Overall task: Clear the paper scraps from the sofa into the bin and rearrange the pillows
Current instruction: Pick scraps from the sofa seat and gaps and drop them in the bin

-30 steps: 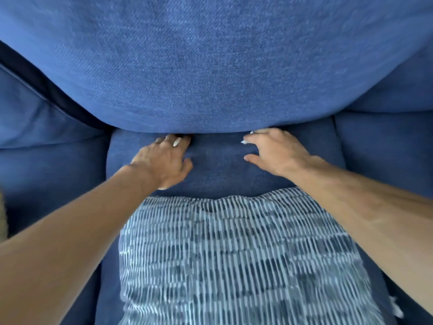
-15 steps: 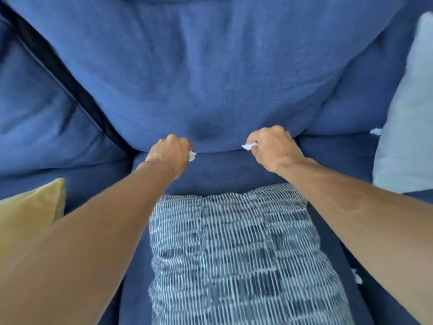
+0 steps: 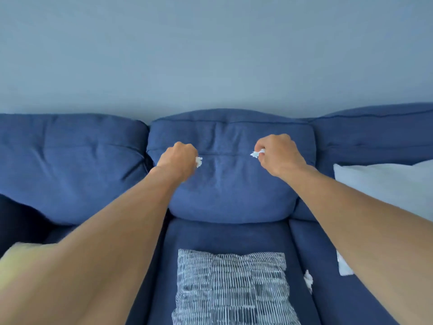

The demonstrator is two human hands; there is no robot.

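Observation:
My left hand (image 3: 179, 160) is a fist raised in front of the blue sofa's middle back cushion (image 3: 234, 191), gripping a white paper scrap (image 3: 199, 161) that sticks out. My right hand (image 3: 278, 156) is raised level with it and pinches another white paper scrap (image 3: 257, 153). A striped blue-and-white pillow (image 3: 234, 287) lies flat on the middle seat below. More white scraps lie on the seat: one in the seam (image 3: 308, 280), one beside my right forearm (image 3: 343, 266). A white pillow (image 3: 386, 186) leans at the right, and a yellow pillow (image 3: 14, 256) shows at the lower left.
A plain grey-blue wall (image 3: 210, 55) rises behind the sofa. The left back cushion (image 3: 70, 165) and right back cushion (image 3: 375, 134) flank the middle one. A dark gap (image 3: 16, 221) sits at the far left. No bin is in view.
Both hands closed on scraps at the seat's back crease and lifted away from it. My head rose, so the whole sofa back and wall now show.

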